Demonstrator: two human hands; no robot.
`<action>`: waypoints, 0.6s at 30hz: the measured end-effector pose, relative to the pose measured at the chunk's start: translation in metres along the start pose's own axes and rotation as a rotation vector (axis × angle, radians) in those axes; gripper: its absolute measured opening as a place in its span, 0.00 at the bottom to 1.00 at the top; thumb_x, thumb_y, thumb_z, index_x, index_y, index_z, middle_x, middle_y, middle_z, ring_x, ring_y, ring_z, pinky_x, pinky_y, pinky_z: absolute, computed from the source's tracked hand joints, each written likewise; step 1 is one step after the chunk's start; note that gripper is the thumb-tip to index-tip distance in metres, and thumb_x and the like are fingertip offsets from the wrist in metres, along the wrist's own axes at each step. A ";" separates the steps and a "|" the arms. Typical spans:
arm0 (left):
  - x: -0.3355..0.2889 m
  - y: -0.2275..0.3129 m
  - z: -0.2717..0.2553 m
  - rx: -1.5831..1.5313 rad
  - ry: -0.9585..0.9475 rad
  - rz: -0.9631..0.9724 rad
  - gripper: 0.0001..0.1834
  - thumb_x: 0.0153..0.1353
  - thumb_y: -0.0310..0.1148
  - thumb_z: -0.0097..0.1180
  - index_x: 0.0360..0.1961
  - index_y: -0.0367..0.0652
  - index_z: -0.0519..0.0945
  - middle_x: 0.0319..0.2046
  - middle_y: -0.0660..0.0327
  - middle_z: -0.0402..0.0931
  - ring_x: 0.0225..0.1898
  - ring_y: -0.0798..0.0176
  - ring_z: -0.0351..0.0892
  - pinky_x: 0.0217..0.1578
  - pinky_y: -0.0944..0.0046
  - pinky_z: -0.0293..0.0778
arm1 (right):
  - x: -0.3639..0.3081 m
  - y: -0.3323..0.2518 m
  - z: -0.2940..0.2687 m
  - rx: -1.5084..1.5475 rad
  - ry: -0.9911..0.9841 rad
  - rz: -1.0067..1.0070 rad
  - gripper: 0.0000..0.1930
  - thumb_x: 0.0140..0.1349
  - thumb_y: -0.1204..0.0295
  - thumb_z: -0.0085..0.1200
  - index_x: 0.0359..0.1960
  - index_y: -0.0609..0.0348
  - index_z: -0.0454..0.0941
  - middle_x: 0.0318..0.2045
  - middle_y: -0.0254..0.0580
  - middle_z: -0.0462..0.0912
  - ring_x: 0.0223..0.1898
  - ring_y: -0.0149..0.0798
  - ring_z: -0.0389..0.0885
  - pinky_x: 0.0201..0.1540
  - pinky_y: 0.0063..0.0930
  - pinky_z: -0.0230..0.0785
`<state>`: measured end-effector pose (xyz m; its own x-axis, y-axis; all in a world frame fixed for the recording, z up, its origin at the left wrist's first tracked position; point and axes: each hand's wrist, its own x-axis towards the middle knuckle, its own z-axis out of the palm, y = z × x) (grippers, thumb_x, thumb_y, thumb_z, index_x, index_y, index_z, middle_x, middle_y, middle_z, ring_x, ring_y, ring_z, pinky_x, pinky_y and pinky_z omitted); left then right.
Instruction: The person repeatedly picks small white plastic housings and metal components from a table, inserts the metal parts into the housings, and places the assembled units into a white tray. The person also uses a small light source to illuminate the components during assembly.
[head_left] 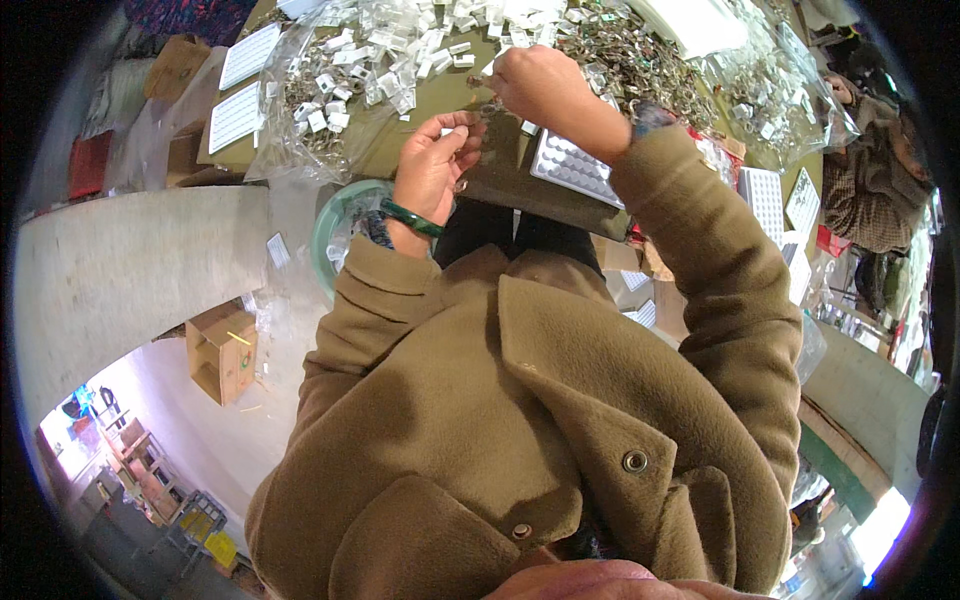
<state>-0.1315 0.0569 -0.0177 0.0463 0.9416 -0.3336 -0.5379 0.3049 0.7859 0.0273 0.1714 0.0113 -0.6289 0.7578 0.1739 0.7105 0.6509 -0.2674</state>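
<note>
My left hand, with a dark green bangle at its wrist, is held over the table's near edge. Its thumb and fingers are pinched together, and whatever they hold is too small to name. Ahead and to the right, my right hand is closed with its fingertips down by the small white boxes. The curled fingers hide what is in them. A heap of small metal pieces lies just beyond the right hand. Below the right wrist, a white tray with rows of round hollows rests at the table's edge.
White trays lie at the table's left, with more trays at the right. Clear plastic bags spread under the piles. A green basin stands below the left forearm. A cardboard box sits on the floor.
</note>
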 end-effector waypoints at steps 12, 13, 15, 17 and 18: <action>0.010 0.006 -0.004 -0.175 0.116 -0.038 0.11 0.62 0.32 0.57 0.45 0.43 0.79 0.31 0.71 0.75 0.28 0.78 0.70 0.25 0.78 0.67 | -0.001 -0.013 -0.002 0.643 -0.126 0.394 0.16 0.49 0.63 0.60 0.36 0.61 0.84 0.28 0.50 0.84 0.29 0.43 0.82 0.36 0.33 0.73; 0.010 0.007 -0.003 -0.179 0.084 -0.003 0.11 0.62 0.33 0.58 0.45 0.43 0.79 0.31 0.71 0.75 0.28 0.78 0.70 0.24 0.79 0.67 | -0.006 -0.015 -0.005 0.722 -0.132 0.421 0.16 0.49 0.64 0.61 0.36 0.62 0.84 0.27 0.47 0.84 0.29 0.40 0.81 0.36 0.31 0.73; 0.011 0.009 0.000 -0.113 0.035 0.045 0.12 0.62 0.33 0.58 0.45 0.43 0.79 0.32 0.71 0.76 0.27 0.79 0.69 0.24 0.79 0.65 | -0.017 -0.023 -0.010 0.879 -0.113 0.445 0.09 0.55 0.69 0.59 0.29 0.63 0.82 0.21 0.28 0.75 0.24 0.24 0.66 0.27 0.23 0.59; 0.011 0.011 0.002 -0.066 -0.002 0.090 0.11 0.61 0.33 0.60 0.44 0.42 0.80 0.30 0.71 0.75 0.26 0.80 0.68 0.22 0.79 0.63 | -0.022 -0.028 -0.016 0.900 -0.159 0.439 0.08 0.56 0.69 0.59 0.28 0.63 0.81 0.20 0.27 0.73 0.24 0.24 0.65 0.28 0.22 0.58; 0.011 0.013 0.003 -0.048 -0.010 0.109 0.11 0.60 0.33 0.60 0.42 0.42 0.81 0.27 0.72 0.74 0.25 0.80 0.67 0.21 0.79 0.61 | -0.025 -0.030 -0.018 0.909 -0.181 0.424 0.08 0.56 0.69 0.58 0.27 0.63 0.81 0.20 0.27 0.73 0.24 0.24 0.65 0.28 0.22 0.58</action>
<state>-0.1350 0.0717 -0.0097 -0.0067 0.9702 -0.2424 -0.5803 0.1936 0.7910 0.0275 0.1342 0.0325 -0.4729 0.8511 -0.2281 0.4242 -0.0070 -0.9055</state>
